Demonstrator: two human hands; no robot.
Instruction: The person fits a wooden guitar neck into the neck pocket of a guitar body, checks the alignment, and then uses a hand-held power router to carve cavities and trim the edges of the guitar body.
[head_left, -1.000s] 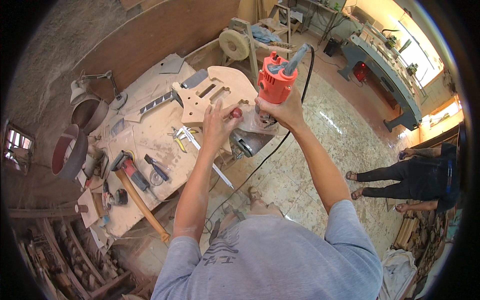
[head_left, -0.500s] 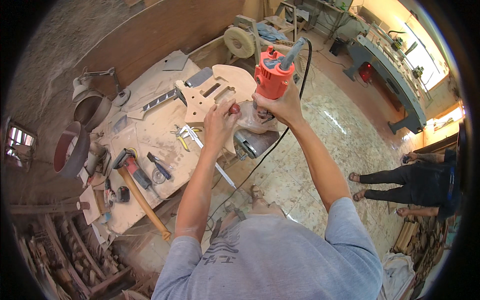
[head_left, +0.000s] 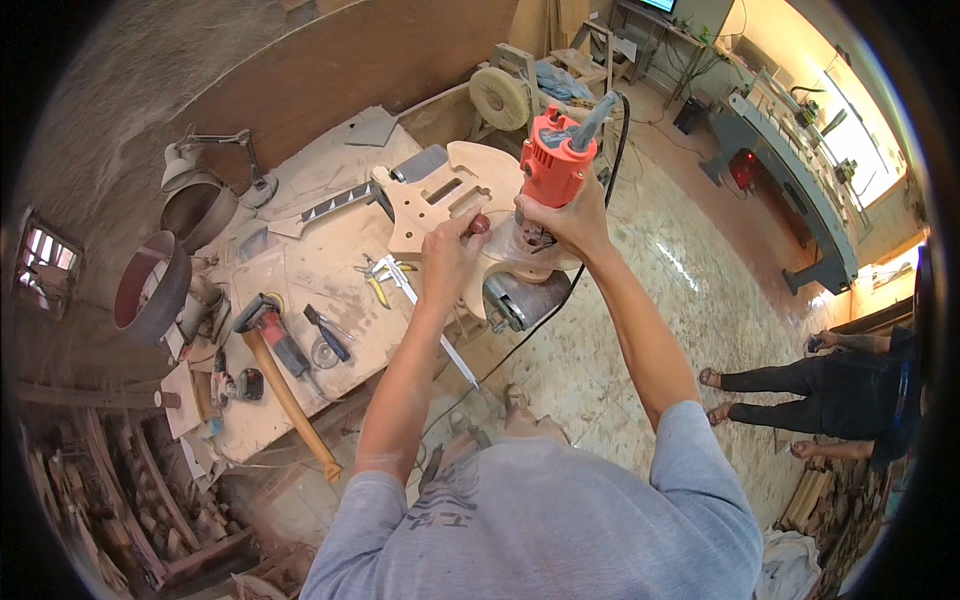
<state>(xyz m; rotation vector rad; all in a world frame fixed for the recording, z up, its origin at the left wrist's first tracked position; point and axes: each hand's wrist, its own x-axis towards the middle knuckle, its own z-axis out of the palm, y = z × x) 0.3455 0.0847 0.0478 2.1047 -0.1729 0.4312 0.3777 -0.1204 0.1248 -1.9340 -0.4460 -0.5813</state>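
Note:
My right hand (head_left: 570,222) is wrapped round the lower housing of a red handheld router (head_left: 553,165), which stands upright. My left hand (head_left: 450,262) is closed on a round reddish-brown knob (head_left: 480,224) at the left of the router's clear base plate (head_left: 510,236). That plate rests over the right side of a pale wooden guitar body (head_left: 408,222) with cut pockets and holes. The cutting bit is hidden. Beneath the body's near right edge is a grey metal cylinder (head_left: 535,300). A caliper (head_left: 430,318) and yellow-handled pliers (head_left: 377,288) lie left of my left forearm.
The dusty workbench (head_left: 330,270) holds an angle grinder (head_left: 275,335), a cordless drill (head_left: 240,383), and a desk lamp (head_left: 185,170). A wooden handle (head_left: 290,410) crosses its near edge. The router's black cord (head_left: 545,322) trails to the floor. Another person (head_left: 840,383) stands at right.
The whole view has shifted slightly, so the bench sits further right and lower. Relative to the guitar body, the router and both hands have moved a little left. Both grips are unchanged.

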